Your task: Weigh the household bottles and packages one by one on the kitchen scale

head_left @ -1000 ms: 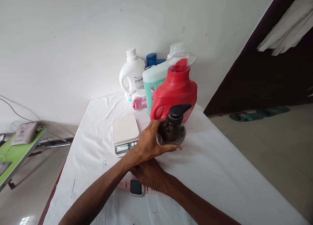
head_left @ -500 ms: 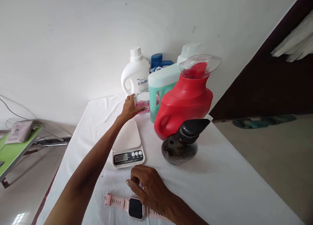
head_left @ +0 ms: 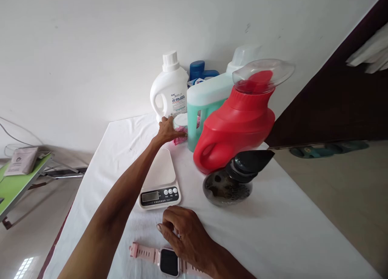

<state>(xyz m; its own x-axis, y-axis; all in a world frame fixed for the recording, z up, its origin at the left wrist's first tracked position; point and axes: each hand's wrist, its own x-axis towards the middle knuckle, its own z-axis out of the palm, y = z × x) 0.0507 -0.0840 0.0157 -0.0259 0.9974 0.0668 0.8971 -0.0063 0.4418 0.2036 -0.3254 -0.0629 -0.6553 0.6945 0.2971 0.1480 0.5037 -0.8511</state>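
My left hand (head_left: 167,130) reaches to the back of the white table (head_left: 273,230) and closes around a small pink packet with a white top (head_left: 181,125), which sits between the white detergent bottle (head_left: 170,89) and the teal bottle (head_left: 203,105). My right hand (head_left: 184,234) rests curled on the cloth, just in front of a white kitchen scale (head_left: 159,180) and partly over a pink smartwatch (head_left: 165,259). A dark glass pump bottle (head_left: 232,182) stands to the right of the scale, apart from both hands.
A big red detergent jug with a clear cap (head_left: 239,121) stands behind the pump bottle. A blue-capped bottle (head_left: 198,69) and a white-capped one (head_left: 244,55) are against the wall. A green side table (head_left: 18,186) stands at far left, a dark door (head_left: 333,97) at right.
My left hand let go of the dark pump bottle, reached past the scale and took hold of the pink packet. My right hand stayed by the watch.
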